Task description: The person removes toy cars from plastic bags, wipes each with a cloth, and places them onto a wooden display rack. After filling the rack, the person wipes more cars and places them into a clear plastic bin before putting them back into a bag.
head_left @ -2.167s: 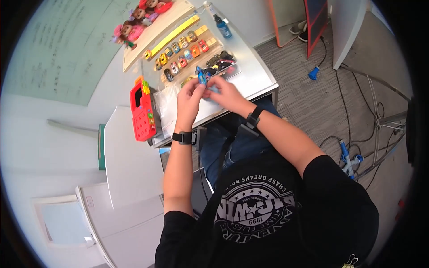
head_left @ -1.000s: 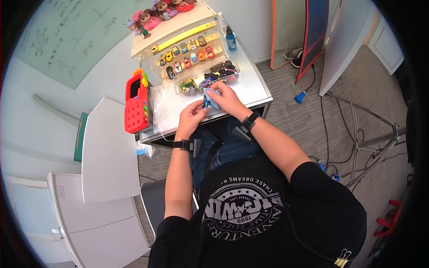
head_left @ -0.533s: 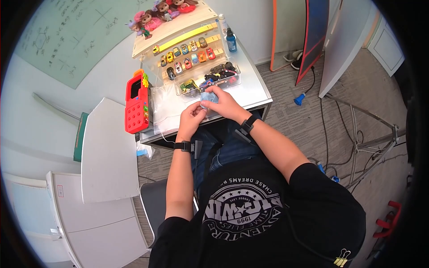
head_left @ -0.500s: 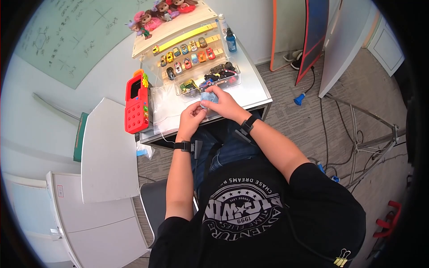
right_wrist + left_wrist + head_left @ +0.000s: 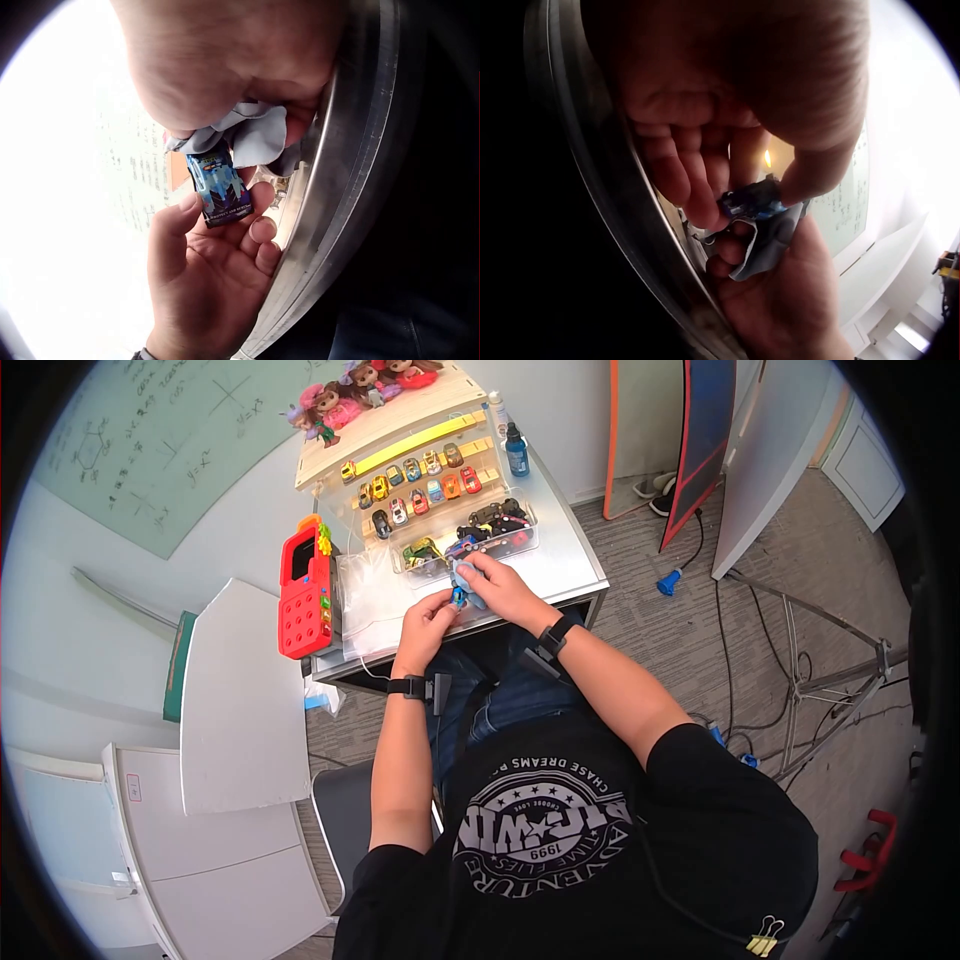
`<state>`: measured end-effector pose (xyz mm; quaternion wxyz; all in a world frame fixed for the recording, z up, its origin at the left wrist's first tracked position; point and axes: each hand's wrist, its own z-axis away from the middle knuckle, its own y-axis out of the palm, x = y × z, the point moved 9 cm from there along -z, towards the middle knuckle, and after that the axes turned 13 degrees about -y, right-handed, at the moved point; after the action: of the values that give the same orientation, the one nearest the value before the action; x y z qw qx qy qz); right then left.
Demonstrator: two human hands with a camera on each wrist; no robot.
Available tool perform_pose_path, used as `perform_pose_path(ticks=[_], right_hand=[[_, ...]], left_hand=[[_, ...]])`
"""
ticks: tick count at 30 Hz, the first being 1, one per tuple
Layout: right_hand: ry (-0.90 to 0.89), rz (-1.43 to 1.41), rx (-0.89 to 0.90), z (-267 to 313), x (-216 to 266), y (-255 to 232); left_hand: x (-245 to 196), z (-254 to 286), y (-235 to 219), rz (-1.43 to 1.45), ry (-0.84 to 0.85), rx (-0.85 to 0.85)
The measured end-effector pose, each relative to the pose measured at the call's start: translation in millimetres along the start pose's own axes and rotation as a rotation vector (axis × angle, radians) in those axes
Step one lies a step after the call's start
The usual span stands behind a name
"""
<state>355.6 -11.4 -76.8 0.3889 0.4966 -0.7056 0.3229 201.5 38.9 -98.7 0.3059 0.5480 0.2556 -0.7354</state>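
My left hand (image 5: 427, 625) pinches a small blue toy car (image 5: 219, 187) between thumb and fingers, near the table's front edge. Printed lettering runs along the end of the car in the right wrist view. A grey-blue cloth (image 5: 259, 139) is bunched in my right hand (image 5: 507, 590), whose thumb and fingers grip it against the car's other end. That end is hidden under the cloth. From the left wrist view, the cloth (image 5: 772, 244) hangs in a fold below the car, and the right hand's fingertips curl behind it.
Just beyond the hands is a clear plastic bin (image 5: 520, 543) of toy vehicles. Several toy cars (image 5: 420, 500) stand in rows on a stepped rack behind it. A red toy case (image 5: 305, 600) stands left, a blue bottle (image 5: 516, 452) back right, and dolls (image 5: 330, 405) sit on top.
Both hands have come down from beside the bin toward the table's front edge. Half a second ago the cloth covered the car; now the car's blue end shows below it.
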Motion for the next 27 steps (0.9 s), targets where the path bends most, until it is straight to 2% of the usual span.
perform_pose_path(ticks=[3,5,8,12,14,17,20,24,27], right_hand=[[0.031,0.038,0.049,2.5,4.8,2.1],[-0.057,0.067,0.094,3.0,14.8,7.2],[-0.060,0.046,0.126,4.0,11.7,10.8],[-0.081,0.061,0.085,3.6,9.5,6.8],[-0.014,0.018,0.030,3.4,2.1,0.9],[-0.027,0.011,-0.025,4.2,3.0,-2.8],[-0.039,-0.002,-0.048,3.3,3.6,-2.9],[-0.034,0.021,-0.050,4.1,3.3,-4.5],[-0.033,0.093,-0.012,3.7,-1.4,-2.8]], left_hand=[[2.3,0.6,-3.0,0.022,-0.025,-0.024],[0.9,0.2,-6.0,-0.008,-0.035,-0.043],[0.1,0.2,-4.6,0.038,-0.032,-0.035],[2.1,-2.1,-4.3,0.101,0.004,-0.089],[-0.4,-3.6,-2.4,0.014,0.070,-0.092],[8.8,-6.8,-2.5,0.091,0.043,-0.100],[8.1,-7.5,-5.2,0.032,0.058,-0.093],[4.7,-3.4,-4.8,0.073,0.063,-0.117],[-1.4,-3.1,-2.8,0.003,0.112,-0.110]])
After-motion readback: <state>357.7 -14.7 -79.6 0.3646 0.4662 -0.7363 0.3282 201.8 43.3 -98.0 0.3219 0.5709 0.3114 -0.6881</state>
